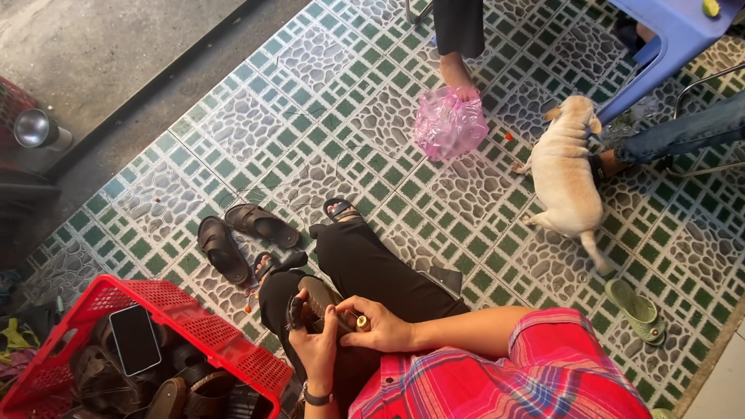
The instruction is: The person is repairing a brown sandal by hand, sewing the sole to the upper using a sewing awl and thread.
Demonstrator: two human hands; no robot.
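Closest in, the person sits in a red plaid shirt (497, 380) and black trousers, both hands meeting over the lap. The left hand (317, 348), a dark watch on its wrist, has its fingers wrapped around a brown sandal (317, 299), which rests on the left thigh with its sole turned up. The right hand (380, 324) lies against the sandal's side, its fingers pinched narrowly on a small gold-capped tube (362, 321), the cap pointing toward the sandal.

Just to the left stands a red plastic basket (203, 314) filled with dark brown sandals; a black phone (135, 338) lies screen-up on top of them.

A little farther out, on the green and grey patterned tile floor (341, 116), a pair of dark brown sandals (240, 237) lies side by side beyond the person's knees. The person's own feet wear black sandals. To the right, a green slipper (635, 306) lies alone.

Farther still, a pale dog (570, 174) stands with its back to the camera, and a crumpled pink plastic bag (448, 124) sits near another person's bare foot (454, 74). At the top right is a blue plastic chair (675, 35), with a leg in blue jeans (683, 132) beside it.
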